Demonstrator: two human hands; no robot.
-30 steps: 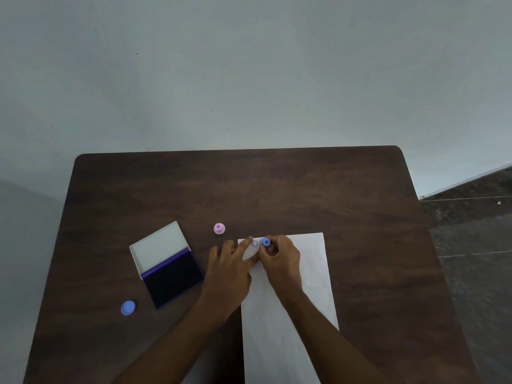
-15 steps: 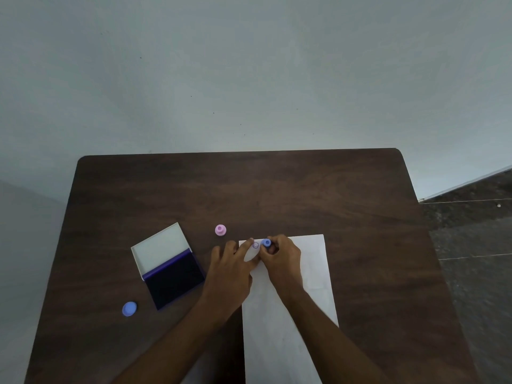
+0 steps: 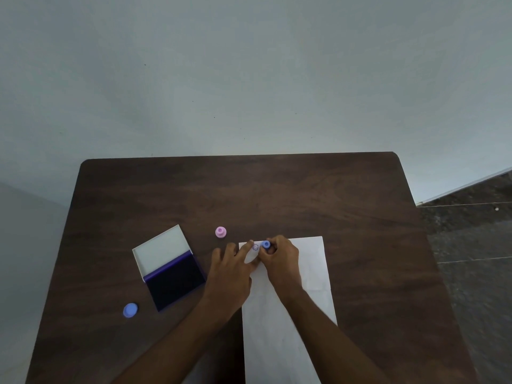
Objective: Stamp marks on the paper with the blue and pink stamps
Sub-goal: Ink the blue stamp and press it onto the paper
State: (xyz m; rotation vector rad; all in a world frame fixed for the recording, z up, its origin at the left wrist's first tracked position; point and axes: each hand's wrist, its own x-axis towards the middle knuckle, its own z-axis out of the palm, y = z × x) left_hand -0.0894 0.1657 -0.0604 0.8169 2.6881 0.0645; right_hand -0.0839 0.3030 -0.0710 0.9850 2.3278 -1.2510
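A white paper (image 3: 307, 267) lies on the dark wooden table (image 3: 277, 195). My right hand (image 3: 281, 259) pinches the small blue stamp (image 3: 266, 244), which stands on the paper near its top left corner. One round purple mark (image 3: 255, 247) shows on the paper just left of the stamp. My left hand (image 3: 230, 268) rests flat with spread fingers on the paper's left edge. The pink stamp (image 3: 220, 232) stands on the table left of the paper's top edge, free of both hands.
An open ink pad (image 3: 173, 284) with its white lid (image 3: 160, 249) tilted back lies left of my left hand. A blue round cap (image 3: 130, 310) sits near the table's front left. Tiled floor (image 3: 471, 245) lies beyond the right edge.
Both hands stay almost still on the paper's top left corner. The blue stamp remains pinched beside the purple mark.
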